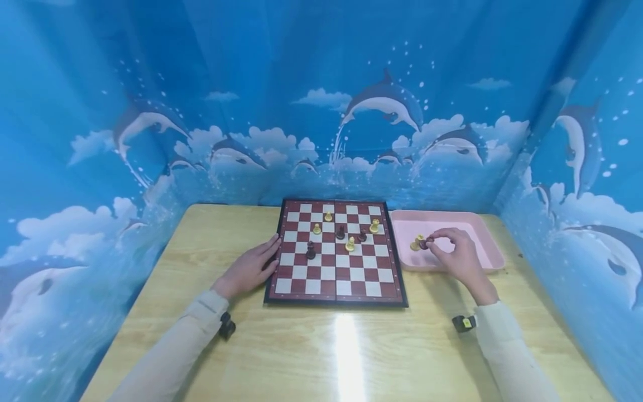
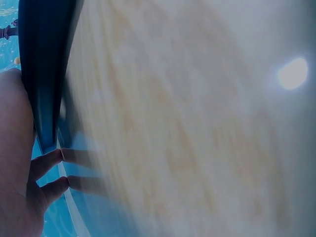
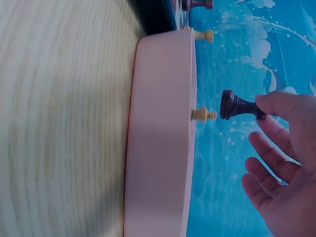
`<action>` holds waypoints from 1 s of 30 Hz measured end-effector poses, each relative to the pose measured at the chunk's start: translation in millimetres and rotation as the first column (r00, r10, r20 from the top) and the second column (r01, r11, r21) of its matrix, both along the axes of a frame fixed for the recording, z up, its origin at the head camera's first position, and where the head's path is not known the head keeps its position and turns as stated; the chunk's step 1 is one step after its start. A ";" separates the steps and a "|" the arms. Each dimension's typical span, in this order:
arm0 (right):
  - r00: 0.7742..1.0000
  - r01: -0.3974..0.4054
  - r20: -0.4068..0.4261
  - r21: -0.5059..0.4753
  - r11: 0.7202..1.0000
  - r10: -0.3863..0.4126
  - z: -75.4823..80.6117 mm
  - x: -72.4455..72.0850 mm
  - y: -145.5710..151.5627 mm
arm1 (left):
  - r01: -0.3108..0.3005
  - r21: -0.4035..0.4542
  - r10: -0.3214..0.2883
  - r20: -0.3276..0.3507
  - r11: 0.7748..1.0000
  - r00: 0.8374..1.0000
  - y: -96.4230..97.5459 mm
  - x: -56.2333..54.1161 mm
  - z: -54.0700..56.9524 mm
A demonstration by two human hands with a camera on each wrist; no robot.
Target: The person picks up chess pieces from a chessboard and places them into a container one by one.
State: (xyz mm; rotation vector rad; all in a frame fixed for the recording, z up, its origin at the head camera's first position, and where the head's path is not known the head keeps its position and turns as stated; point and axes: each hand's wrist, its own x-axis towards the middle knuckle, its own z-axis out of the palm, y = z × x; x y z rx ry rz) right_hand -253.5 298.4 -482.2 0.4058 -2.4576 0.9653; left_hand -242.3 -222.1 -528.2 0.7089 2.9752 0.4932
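Note:
In the head view a red-and-white chessboard (image 1: 335,287) lies on the table with several light pieces and three dark ones standing on it, among them a dark chess piece (image 1: 311,251) on its left half. My left hand (image 1: 249,268) rests against the board's left edge, fingers extended. Over the pink tray (image 1: 482,240), my right hand (image 1: 459,259) pinches a dark chess piece (image 3: 239,106) between thumb and fingertip near its top, base away from the palm. Close to that base is a light chess piece (image 3: 201,115), its top showing above the tray wall in the right wrist view.
The tray stands against the board's right side on a light wooden table (image 1: 296,346). A blue dolphin-print curtain (image 1: 301,111) encloses the table at the back and both sides. A small dark speck (image 1: 521,255) lies right of the tray.

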 end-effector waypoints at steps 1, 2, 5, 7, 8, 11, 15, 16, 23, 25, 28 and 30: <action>1.000 0.002 0.010 -0.002 1.000 -0.002 -0.8 -0.2 1.3 | 0.001 0.000 -0.001 0.000 1.000 1.000 -0.2 0.4 -0.3; 1.000 0.002 0.020 -0.004 1.000 -0.002 -1.4 -0.6 2.6 | 0.000 0.002 0.000 0.002 1.000 1.000 -0.4 0.7 -0.5; 0.999 -0.002 0.039 -0.010 1.000 0.002 -2.3 -2.8 5.6 | -0.005 0.001 0.005 0.001 1.000 1.000 -1.5 1.0 -0.8; 0.999 0.000 0.046 -0.003 1.000 0.000 -2.9 -5.3 8.0 | -0.004 0.000 0.004 -0.006 1.000 1.000 -2.1 0.8 -1.1; 0.999 0.003 0.050 0.001 1.000 -0.003 -3.2 -6.7 9.5 | -0.004 -0.002 0.004 -0.006 1.000 1.000 -2.4 0.7 -1.2; 0.997 0.017 0.072 0.020 1.000 -0.019 -4.7 -10.3 15.2 | -0.004 -0.005 0.004 -0.003 1.000 1.000 -3.1 0.5 -1.7; 0.992 0.039 0.116 0.030 0.999 -0.042 -5.8 -13.1 23.6 | -0.001 -0.006 0.001 0.001 1.000 1.000 -3.3 0.4 -2.1; 0.991 0.044 0.129 0.029 0.999 -0.048 -5.8 -13.6 25.7 | 0.000 -0.007 0.000 0.000 1.000 1.000 -3.2 0.5 -2.0; 0.978 0.058 0.197 0.047 0.997 -0.066 -4.0 -18.3 36.9 | 0.006 -0.001 -0.006 -0.011 1.000 1.000 -1.2 1.0 1.7; 0.976 0.065 0.206 0.055 0.996 -0.075 -3.6 -19.9 38.8 | 0.010 0.003 -0.010 -0.017 1.000 1.000 -0.5 1.1 2.6; 0.973 0.067 0.219 0.053 0.996 -0.077 -2.6 -22.3 39.7 | 0.011 0.002 -0.011 -0.019 1.000 1.000 -0.1 1.2 2.2; 0.971 0.068 0.225 0.061 0.996 -0.080 -2.0 -23.7 40.0 | 0.007 -0.004 -0.007 -0.010 1.000 1.000 -0.2 1.1 1.4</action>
